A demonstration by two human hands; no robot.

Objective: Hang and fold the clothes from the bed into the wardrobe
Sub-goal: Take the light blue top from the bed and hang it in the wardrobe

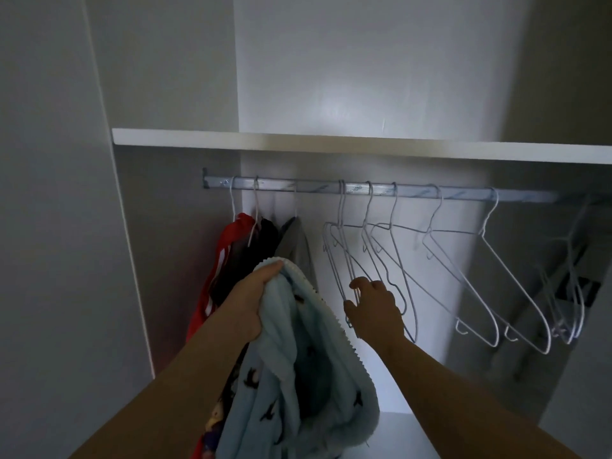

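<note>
Wardrobe rail (414, 192): 1, under 1 shelf (331, 143).
Hung garments: 3, at the rail's left end: red garment (228, 246), black garment (261, 240), grey garment (296, 243).
Empty wire hangers (463, 260): 5 distinct; a dim cluster at far right cannot be counted.
Fleece garment (298, 376), light blue: 1, held up before the hung clothes, gripped at its top edge by the left hand (255, 299).
Right hand (374, 306): fingers and thumb curled round the leftmost empty hanger (334, 260).

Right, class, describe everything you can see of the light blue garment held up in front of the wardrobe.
The light blue garment looks like soft fleece, scattered with small dark animal-like motifs and trimmed with a pale ribbed edging. It hangs bunched and limp, one opening gaping to show a shadowed inside. The left hand grips its top edge, holding it before the hanging clothes.
</note>
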